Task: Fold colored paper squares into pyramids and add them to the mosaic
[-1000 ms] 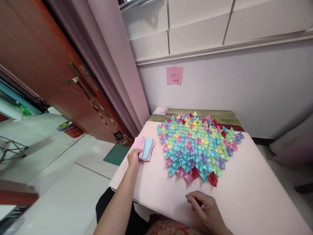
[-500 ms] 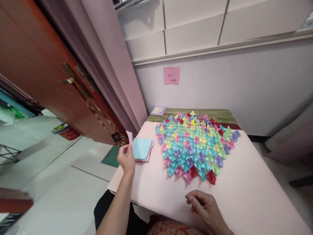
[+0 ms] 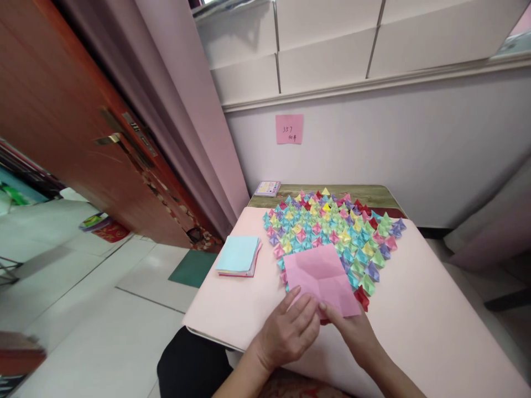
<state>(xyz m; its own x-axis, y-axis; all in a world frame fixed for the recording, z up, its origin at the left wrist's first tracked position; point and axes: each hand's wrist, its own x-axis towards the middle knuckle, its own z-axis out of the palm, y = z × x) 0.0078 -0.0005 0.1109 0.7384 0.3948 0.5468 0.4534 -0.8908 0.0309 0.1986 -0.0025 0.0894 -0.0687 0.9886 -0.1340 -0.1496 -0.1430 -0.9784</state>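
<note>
left hand (image 3: 288, 329) and right hand (image 3: 352, 330) meeting lower centre, both pinching the pink paper sheet (image 3: 321, 279) | sheet overlapping the folded-paper mosaic (image 3: 332, 226) | paper stack (image 3: 238, 255) lying centre-left

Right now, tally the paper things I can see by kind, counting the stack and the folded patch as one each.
pink sheet: 1
stack of squares: 1
patch of folded pieces: 1
paper packet: 1
pink wall note: 1
Total: 5
</note>
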